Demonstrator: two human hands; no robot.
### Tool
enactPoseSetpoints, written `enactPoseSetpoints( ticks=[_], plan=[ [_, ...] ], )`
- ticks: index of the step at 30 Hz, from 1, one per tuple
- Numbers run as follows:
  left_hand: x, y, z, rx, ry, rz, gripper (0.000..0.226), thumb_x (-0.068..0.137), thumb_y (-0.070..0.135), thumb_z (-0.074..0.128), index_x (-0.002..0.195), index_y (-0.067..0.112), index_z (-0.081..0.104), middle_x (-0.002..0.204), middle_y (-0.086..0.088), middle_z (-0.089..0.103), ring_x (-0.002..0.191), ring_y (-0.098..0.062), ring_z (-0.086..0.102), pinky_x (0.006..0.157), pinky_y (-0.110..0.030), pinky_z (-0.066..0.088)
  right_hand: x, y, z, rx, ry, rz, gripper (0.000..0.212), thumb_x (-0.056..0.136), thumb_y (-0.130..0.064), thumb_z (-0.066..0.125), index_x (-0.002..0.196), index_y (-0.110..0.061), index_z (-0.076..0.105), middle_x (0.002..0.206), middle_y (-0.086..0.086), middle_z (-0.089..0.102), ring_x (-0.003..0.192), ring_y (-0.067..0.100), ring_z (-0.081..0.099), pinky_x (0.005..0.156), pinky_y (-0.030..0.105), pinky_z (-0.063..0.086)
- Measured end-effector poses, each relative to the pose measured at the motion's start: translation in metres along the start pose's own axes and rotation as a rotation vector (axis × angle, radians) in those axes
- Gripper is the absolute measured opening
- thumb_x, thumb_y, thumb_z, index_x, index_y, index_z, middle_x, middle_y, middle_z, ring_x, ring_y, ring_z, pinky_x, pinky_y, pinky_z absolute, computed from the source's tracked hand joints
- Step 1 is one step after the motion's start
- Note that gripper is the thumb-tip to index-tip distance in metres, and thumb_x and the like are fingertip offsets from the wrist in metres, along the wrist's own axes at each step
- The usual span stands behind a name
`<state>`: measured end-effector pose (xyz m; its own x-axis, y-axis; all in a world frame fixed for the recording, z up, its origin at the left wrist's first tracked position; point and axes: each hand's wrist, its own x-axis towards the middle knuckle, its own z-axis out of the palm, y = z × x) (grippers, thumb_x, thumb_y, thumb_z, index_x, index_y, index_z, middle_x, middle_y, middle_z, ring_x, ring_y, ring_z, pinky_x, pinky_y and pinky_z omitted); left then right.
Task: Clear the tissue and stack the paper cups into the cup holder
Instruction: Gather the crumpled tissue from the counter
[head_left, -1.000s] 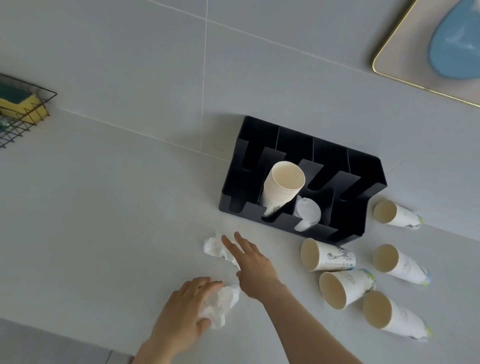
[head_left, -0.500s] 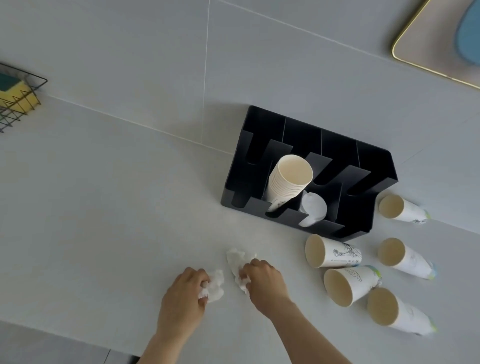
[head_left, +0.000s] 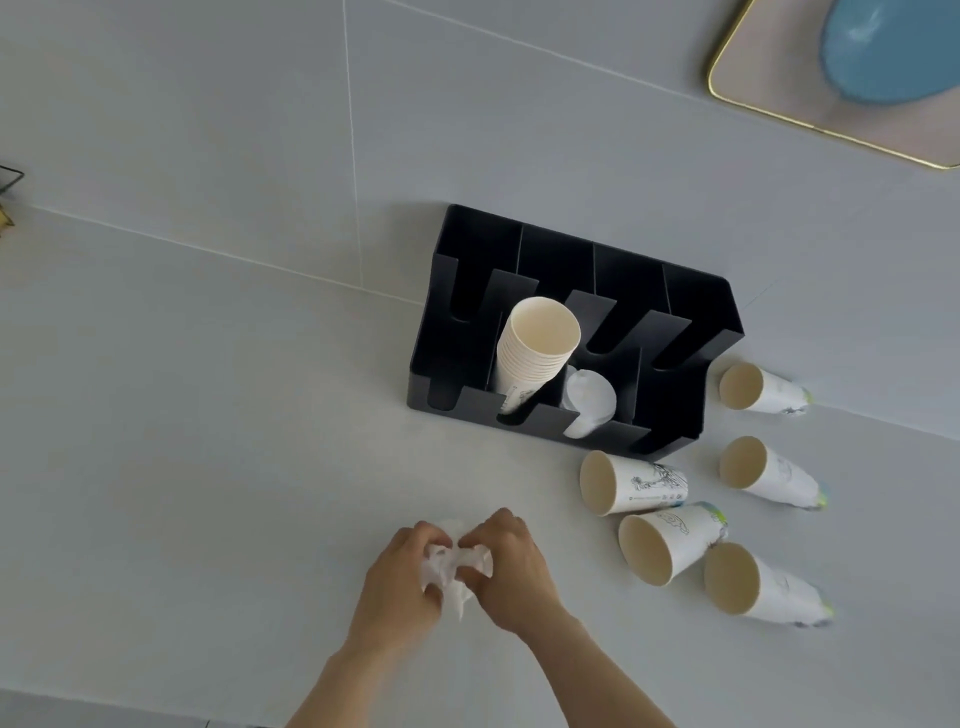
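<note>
Crumpled white tissue (head_left: 451, 569) is bunched between my two hands near the counter's front. My left hand (head_left: 397, 590) and my right hand (head_left: 511, 571) both grip it, fingers closed, the hands touching. Behind them stands the black cup holder (head_left: 691, 317) against the wall. One compartment holds a leaning stack of paper cups (head_left: 535, 353), with a white lid or small cup (head_left: 589, 402) beside the stack. Several loose paper cups lie on their sides right of the hands, among them one (head_left: 631, 488) just before the holder and one (head_left: 667, 540) nearer me.
A gold-rimmed tray (head_left: 748, 67) with a blue dish (head_left: 893, 47) sits at the top right. A wire basket corner (head_left: 10, 179) shows at the left edge. The grey counter (head_left: 182, 415) stretches left of my hands.
My hands have come together. The two tissue pieces held apart earlier are now bunched into one wad between both hands. The view has shifted, so the wire basket is nearly out of frame.
</note>
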<state>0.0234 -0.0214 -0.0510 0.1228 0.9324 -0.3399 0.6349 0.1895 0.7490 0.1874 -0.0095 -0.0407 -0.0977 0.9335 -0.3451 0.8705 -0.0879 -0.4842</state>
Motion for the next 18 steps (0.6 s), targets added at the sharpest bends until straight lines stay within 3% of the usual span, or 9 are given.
enactPoseSetpoints(
  ticks=[3, 6, 10, 13, 16, 18],
  plan=[
    [-0.002, 0.001, 0.001, -0.068, -0.056, 0.013, 0.051, 0.076, -0.002, 0.057, 0.106, 0.039, 0.063, 0.105, 0.023, 0.063, 0.096, 0.003, 0.061, 0.074, -0.011, 0.046, -0.005, 0.007, -0.006, 0.102, 0.027, 0.064, 0.024, 0.083, -0.025, 0.079, 0.106, -0.024, 0.07, 0.115, -0.007, 0.058, 0.098, 0.013, 0.057, 0.076, 0.016, 0.044],
    [-0.003, 0.007, 0.003, -0.124, -0.036, 0.019, 0.035, 0.081, 0.007, 0.069, 0.105, 0.033, 0.07, 0.105, 0.021, 0.069, 0.096, -0.001, 0.066, 0.082, -0.02, 0.053, -0.011, 0.009, -0.011, 0.258, 0.063, 0.146, 0.031, 0.08, -0.02, 0.08, 0.103, -0.027, 0.061, 0.101, -0.005, 0.066, 0.085, 0.015, 0.06, 0.067, 0.018, 0.044],
    [-0.003, 0.017, 0.007, -0.162, 0.047, 0.004, 0.025, 0.079, 0.012, 0.078, 0.083, 0.034, 0.068, 0.086, 0.019, 0.073, 0.082, -0.001, 0.068, 0.069, -0.021, 0.053, -0.019, 0.01, -0.017, 0.343, 0.075, 0.174, 0.022, 0.081, -0.018, 0.078, 0.095, -0.025, 0.062, 0.089, -0.003, 0.065, 0.071, 0.009, 0.054, 0.058, 0.019, 0.045],
    [-0.007, 0.025, 0.012, -0.194, 0.137, -0.049, 0.02, 0.079, 0.015, 0.078, 0.075, 0.031, 0.066, 0.075, 0.019, 0.072, 0.073, -0.003, 0.068, 0.064, -0.026, 0.055, -0.023, 0.011, -0.027, 0.441, 0.026, 0.194, 0.013, 0.084, -0.016, 0.07, 0.096, -0.022, 0.069, 0.092, 0.002, 0.069, 0.073, 0.015, 0.062, 0.067, 0.03, 0.057],
    [-0.013, 0.033, 0.018, -0.271, 0.259, -0.133, 0.018, 0.079, 0.015, 0.079, 0.073, 0.028, 0.067, 0.072, 0.013, 0.073, 0.07, -0.006, 0.069, 0.06, -0.028, 0.054, -0.03, 0.013, -0.038, 0.634, -0.12, 0.2, 0.029, 0.078, -0.022, 0.075, 0.106, -0.024, 0.072, 0.103, 0.003, 0.073, 0.088, 0.016, 0.073, 0.084, 0.039, 0.062],
    [-0.018, 0.045, 0.023, -0.336, 0.328, -0.196, 0.016, 0.078, 0.015, 0.08, 0.073, 0.025, 0.069, 0.076, 0.01, 0.074, 0.075, -0.009, 0.07, 0.061, -0.029, 0.054, -0.035, 0.016, -0.044, 0.611, -0.154, 0.152, 0.043, 0.069, -0.029, 0.083, 0.11, -0.028, 0.07, 0.106, -0.002, 0.072, 0.093, 0.012, 0.071, 0.084, 0.033, 0.061]
  ],
)
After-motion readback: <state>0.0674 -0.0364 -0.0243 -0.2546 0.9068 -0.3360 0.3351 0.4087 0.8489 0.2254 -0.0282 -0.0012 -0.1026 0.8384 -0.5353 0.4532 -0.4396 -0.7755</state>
